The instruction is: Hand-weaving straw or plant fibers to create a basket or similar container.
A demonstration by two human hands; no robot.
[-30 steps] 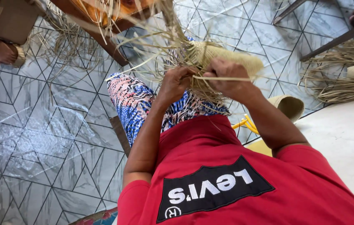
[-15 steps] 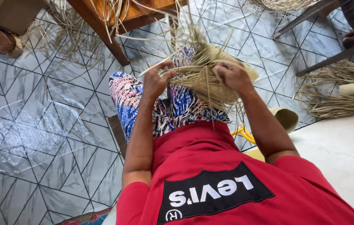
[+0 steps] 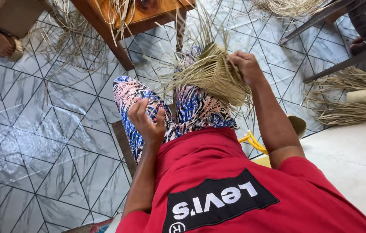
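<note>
A half-woven straw piece [image 3: 217,75], cone-like with many loose strands sticking out, rests over my knees in patterned trousers [image 3: 191,110]. My right hand [image 3: 245,64] grips its upper rim. My left hand [image 3: 145,118] hovers apart from it above my left thigh, palm up, fingers curled and spread. Thin loose strands run close to the fingers, and I cannot tell whether any of them is pinched.
A wooden table [image 3: 135,15] draped with straw stands ahead. Loose straw lies on the tiled floor [image 3: 40,129]. Straw bundles [image 3: 347,108] and dark chair legs [image 3: 321,17] are at the right. A person's sandalled foot [image 3: 1,43] is at the top left. A white surface [image 3: 355,159] is at my right.
My left hand has let go of the woven piece and dropped back toward my thigh. My right hand still holds the piece, which has turned and moved slightly right.
</note>
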